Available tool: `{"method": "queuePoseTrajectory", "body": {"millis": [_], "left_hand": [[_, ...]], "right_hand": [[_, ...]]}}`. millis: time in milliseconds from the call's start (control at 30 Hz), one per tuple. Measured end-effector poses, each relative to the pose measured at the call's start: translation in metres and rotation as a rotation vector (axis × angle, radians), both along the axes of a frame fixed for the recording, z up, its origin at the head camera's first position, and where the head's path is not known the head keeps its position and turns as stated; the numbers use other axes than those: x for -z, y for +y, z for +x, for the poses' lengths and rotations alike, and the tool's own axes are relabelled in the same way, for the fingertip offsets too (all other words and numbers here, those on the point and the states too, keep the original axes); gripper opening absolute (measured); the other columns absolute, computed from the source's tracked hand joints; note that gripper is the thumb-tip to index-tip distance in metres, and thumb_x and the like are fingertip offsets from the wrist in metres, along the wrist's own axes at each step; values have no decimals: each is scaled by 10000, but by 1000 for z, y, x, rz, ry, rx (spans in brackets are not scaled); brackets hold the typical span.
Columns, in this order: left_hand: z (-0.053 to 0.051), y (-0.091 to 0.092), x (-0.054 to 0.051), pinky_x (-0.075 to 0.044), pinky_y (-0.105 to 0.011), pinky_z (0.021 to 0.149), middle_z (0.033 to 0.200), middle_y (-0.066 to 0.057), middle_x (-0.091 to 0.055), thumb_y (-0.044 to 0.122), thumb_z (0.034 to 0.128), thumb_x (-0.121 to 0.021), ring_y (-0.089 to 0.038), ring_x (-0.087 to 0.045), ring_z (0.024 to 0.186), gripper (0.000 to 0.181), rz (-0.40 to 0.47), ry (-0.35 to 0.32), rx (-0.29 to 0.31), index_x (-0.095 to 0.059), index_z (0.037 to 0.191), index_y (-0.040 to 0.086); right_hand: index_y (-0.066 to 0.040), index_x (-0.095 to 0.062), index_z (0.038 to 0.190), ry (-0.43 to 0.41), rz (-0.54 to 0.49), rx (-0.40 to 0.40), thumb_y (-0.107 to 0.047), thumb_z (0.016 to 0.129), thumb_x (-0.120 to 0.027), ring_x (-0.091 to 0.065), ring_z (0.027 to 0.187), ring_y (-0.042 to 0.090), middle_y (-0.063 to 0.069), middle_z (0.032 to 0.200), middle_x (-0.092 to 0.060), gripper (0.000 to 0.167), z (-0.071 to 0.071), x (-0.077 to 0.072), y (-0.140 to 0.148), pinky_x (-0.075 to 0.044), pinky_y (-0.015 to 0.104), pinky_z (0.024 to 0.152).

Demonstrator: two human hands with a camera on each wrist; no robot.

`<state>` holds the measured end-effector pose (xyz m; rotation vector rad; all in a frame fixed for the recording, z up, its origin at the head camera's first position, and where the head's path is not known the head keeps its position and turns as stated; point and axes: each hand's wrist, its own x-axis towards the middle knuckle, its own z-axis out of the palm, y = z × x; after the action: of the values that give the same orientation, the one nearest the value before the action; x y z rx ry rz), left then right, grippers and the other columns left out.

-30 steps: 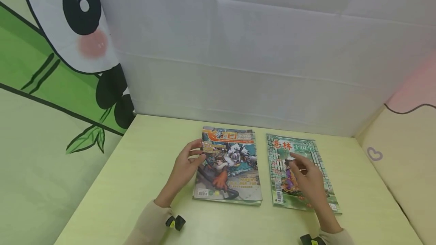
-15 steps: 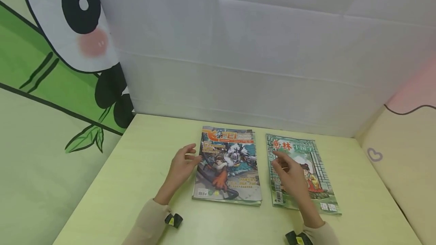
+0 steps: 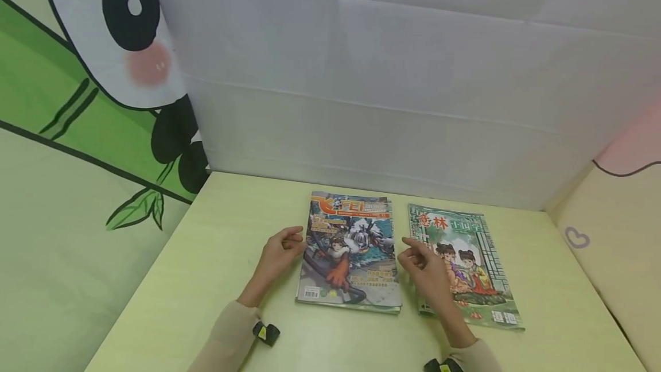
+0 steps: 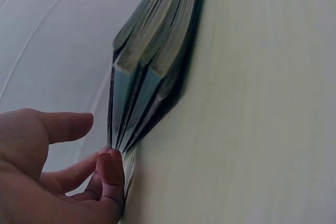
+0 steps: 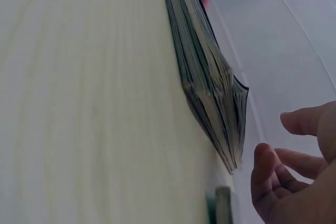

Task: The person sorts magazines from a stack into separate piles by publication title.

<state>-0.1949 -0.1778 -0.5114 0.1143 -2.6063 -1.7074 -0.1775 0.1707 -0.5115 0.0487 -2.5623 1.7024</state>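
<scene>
A stack of magazines [image 3: 351, 251] lies on the table, an orange-titled one on top. Against its left edge rest the fingertips of my left hand [image 3: 276, 257], loosely bent; in the left wrist view the left hand [image 4: 68, 171] touches the stack's side [image 4: 142, 77], thumb apart. My right hand [image 3: 426, 271] hovers between the stack and a green magazine [image 3: 480, 268], over the latter's left part. The right wrist view shows the right hand [image 5: 299, 166] beside the stack [image 5: 210, 77], a gap between them, fingers relaxed and holding nothing.
The pale yellow table [image 3: 206, 245] meets a whitish cloth backdrop [image 3: 361, 96] behind. A panel with a green and black drawing [image 3: 98, 102] stands at the left, and a cream panel with a heart outline [image 3: 609, 234] at the right.
My right hand has moved left, from over the green magazine to the gap near the stack, uncovering more of that cover. My left hand has shifted only slightly beside the stack.
</scene>
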Motion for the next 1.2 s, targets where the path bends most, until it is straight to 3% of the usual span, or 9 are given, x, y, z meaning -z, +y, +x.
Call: {"method": "queuePoseTrajectory", "body": {"millis": [200, 367, 733, 933, 1200], "left_hand": [[0, 1, 0, -551, -220, 799, 1107, -146, -750, 36, 961, -809, -213, -690, 959, 462, -59, -32, 24, -694, 1390, -89], [1, 0, 0, -553, -196, 766, 1058, -136, -743, -10, 947, -825, -187, -673, 921, 433, -39, -24, 44, -714, 1355, -105], [-2, 1, 7, -570, -162, 784, 1029, -116, -764, -54, 915, -840, -131, -672, 898, 422, 2, 0, 20, -749, 1325, -90], [-1, 4, 4, -574, -156, 788, 1040, -140, -770, -69, 910, -834, -161, -686, 917, 432, 27, 21, 13, -749, 1333, -80], [-1, 6, 7, -567, -189, 780, 1016, -99, -768, -39, 926, -834, -142, -673, 886, 448, -43, 68, 43, -750, 1366, -43]], "right_hand": [[-8, -667, 1498, -92, 11, -33, -108, 1016, -820, -667, 824, 114, 111, 1089, -751, 516, -3, 13, -1, -536, 240, 632], [1, -687, 1472, -116, 29, -54, -118, 1002, -839, -680, 849, 108, 85, 1057, -754, 508, -5, 20, -1, -543, 233, 667], [18, -695, 1453, -130, 59, -72, -81, 982, -844, -646, 838, 112, 72, 1046, -729, 504, 0, 17, -2, -523, 223, 657], [14, -694, 1453, -119, 65, -81, -63, 979, -844, -657, 842, 114, 69, 1036, -727, 503, -1, 17, -2, -532, 223, 670], [35, -682, 1451, -108, 56, -85, -74, 973, -855, -675, 860, 139, 86, 1050, -727, 520, 2, 14, -3, -555, 233, 689]]}}
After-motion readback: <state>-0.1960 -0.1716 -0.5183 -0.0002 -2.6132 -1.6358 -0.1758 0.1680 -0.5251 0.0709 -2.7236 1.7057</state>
